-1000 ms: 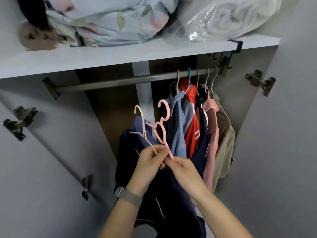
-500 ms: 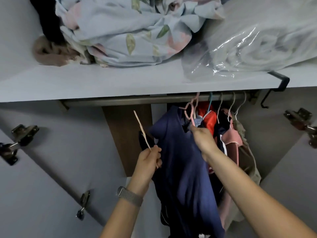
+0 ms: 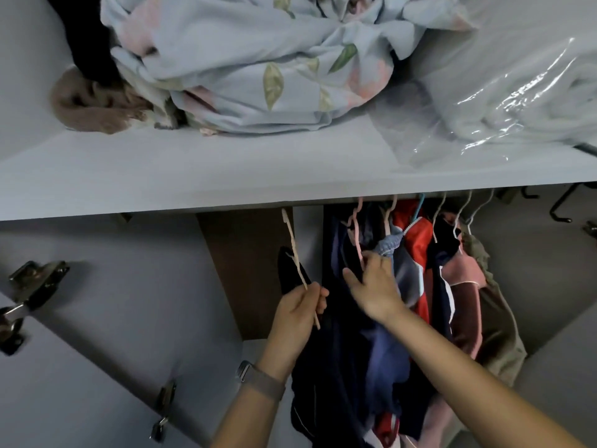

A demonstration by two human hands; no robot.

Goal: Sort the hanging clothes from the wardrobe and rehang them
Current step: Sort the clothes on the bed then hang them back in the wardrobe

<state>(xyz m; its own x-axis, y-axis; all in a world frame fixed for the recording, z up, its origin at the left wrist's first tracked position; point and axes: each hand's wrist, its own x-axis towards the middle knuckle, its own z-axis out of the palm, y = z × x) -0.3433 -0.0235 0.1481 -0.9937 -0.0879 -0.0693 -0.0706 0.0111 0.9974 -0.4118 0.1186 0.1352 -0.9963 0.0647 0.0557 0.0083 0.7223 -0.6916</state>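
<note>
My left hand (image 3: 298, 310) grips a thin cream hanger (image 3: 294, 250) that carries a dark navy garment (image 3: 290, 274), its hook pointing up towards the shelf edge. My right hand (image 3: 371, 286), fingers spread and relaxed, touches the dark blue garment (image 3: 371, 367) that hangs on a pink hanger (image 3: 357, 227). To the right hang more clothes: a red jacket (image 3: 416, 240), a pink top (image 3: 465, 270) and a khaki piece (image 3: 497, 318). The shelf hides the rail.
The white shelf (image 3: 226, 176) above holds a floral bedsheet (image 3: 252, 59), a brown cloth (image 3: 93, 108) and a plastic-wrapped bundle (image 3: 504, 88). An open wardrobe door with metal hinges (image 3: 35, 279) stands at the left. Black hooks (image 3: 559, 208) hang at the far right.
My right hand has let go of the pink hanger, which now hangs among the other clothes, and has dropped lower with fingers spread. The view has tilted up; the left hand still holds the cream hanger.
</note>
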